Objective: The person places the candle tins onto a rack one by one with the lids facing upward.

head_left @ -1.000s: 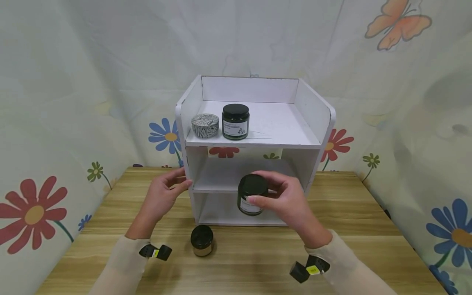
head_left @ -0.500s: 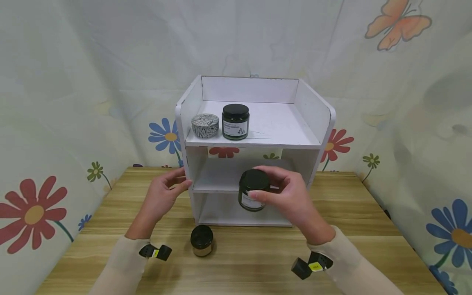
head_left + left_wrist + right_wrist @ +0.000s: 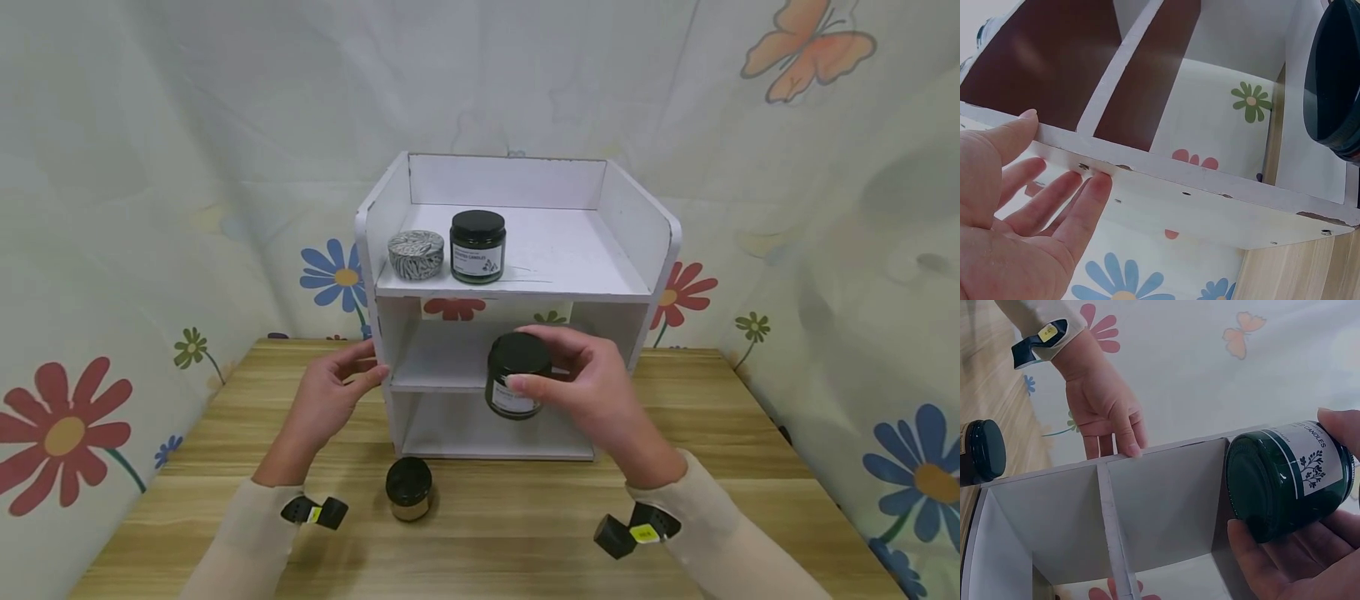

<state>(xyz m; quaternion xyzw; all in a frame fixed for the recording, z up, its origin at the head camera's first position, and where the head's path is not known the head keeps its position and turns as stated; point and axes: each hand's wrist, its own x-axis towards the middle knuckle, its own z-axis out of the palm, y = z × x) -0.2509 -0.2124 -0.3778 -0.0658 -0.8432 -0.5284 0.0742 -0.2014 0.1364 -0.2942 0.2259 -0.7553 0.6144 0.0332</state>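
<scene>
My right hand (image 3: 600,396) holds a dark green candle jar (image 3: 519,353) with a black lid and white label, raised off the table in front of the white shelf unit (image 3: 592,242). In the right wrist view, thumb and fingers wrap the labelled glass of the jar (image 3: 1272,484). My left hand (image 3: 324,398) touches the unit's left side panel. Seen from the left wrist, its thumb rests on the panel's front edge and its rather straight fingers lie against the outer face (image 3: 1166,181).
On the top shelf stand a grey-patterned round tin (image 3: 416,255) and a similar candle jar (image 3: 477,248), side by side. A smaller black-lidded jar (image 3: 409,488) sits on the wooden table (image 3: 487,533) before the unit's left corner. Behind hangs a flower-printed cloth (image 3: 247,125).
My right hand has lifted the candle jar slightly, from lower down to around the middle shelf's front edge. My left hand stays at the side panel.
</scene>
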